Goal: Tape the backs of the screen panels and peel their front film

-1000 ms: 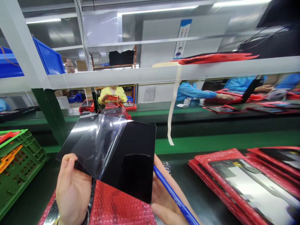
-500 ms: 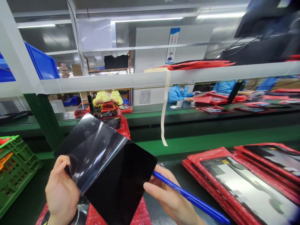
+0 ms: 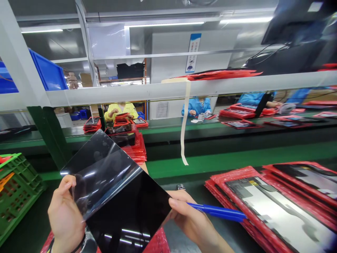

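A glossy black tablet screen panel (image 3: 131,211) is held tilted in front of me. Clear protective film (image 3: 105,179) covers its upper left half and ends in a bright fold across the middle; the lower half looks bare. My left hand (image 3: 64,214) is closed at the left side, thumb and fingers pinching the panel and film edge. At the right corner, my right hand (image 3: 193,219) grips the panel between thumb and fingers. A blue pen (image 3: 221,212) is also tucked in that hand, sticking out to the right. Red bubble-wrap sleeves (image 3: 159,242) lie below the panel.
Red bubble-wrap sleeves (image 3: 231,172) with screen parts on them are stacked at right. A green crate (image 3: 21,196) stands at left. Behind the panel rises another red stack (image 3: 138,149). Masking tape (image 3: 184,133) hangs from a white rail (image 3: 118,95). Co-workers sit beyond.
The panel has tilted slightly, and light reflections now show on its lower half. My right thumb has moved onto the panel's corner. The pen has swung to lie more level.
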The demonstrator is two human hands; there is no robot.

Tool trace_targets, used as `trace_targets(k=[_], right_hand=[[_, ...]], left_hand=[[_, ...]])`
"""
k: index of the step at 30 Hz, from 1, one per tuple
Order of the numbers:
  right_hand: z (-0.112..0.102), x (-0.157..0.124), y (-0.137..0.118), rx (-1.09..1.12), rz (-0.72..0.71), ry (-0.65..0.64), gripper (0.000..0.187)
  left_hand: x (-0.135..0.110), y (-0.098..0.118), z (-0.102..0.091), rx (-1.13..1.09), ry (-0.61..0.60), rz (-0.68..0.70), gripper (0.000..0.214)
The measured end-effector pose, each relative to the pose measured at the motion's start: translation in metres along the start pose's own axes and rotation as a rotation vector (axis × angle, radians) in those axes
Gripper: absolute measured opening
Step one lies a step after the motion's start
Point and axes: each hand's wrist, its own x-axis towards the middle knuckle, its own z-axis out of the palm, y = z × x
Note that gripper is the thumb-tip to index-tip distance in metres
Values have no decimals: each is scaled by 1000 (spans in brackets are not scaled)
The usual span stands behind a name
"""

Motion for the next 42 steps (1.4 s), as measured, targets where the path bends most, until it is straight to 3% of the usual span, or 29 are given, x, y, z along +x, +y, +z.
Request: trace_targets(k=[3,8,14,17,19,21,24,28,31,33,35,37,39,42], right_hand=[[-2,4,7,-18,13,-51,30],[-2,5,5,-143,93,-123,43],[-7,-5,11,-243,66,162,35],[-4,-6,10,-314,23,204,36],[3,-5,4,-399,-49,151,34],[10,-3,-3,-483,-133,17,31],[19,-2,-9,-472,-152,-147,27],[19,-5,-5,-461,-146,-112,61],[13,-6,5,-568,-390,-49,94],[10,-5,12,-669,-583,-72,105],[8,-4,16,-775,-737,-92,99],[8,-3,18,-839,-829,-76,79],[9,-3,18,-849,-858,-39,58],[9,-7,17,-797,-907,26,46]], left_hand=[[0,-1,0,-42,48,65,15],[-4,4,2,22,-49,103,14],[-12,6,1,32,-145,-29,16],[-19,10,4,50,-120,-84,22],[-24,12,7,62,-147,-129,29],[-28,14,8,90,-190,-155,34],[-31,14,8,136,-202,-110,37],[-31,13,6,173,-177,-25,38],[-33,13,7,156,-191,-37,37],[-36,15,9,116,-215,-63,37],[-39,17,11,90,-236,-64,37],[-40,17,10,92,-262,-26,39],[-38,14,7,145,-291,25,41],[-36,9,-2,260,-387,149,32]])
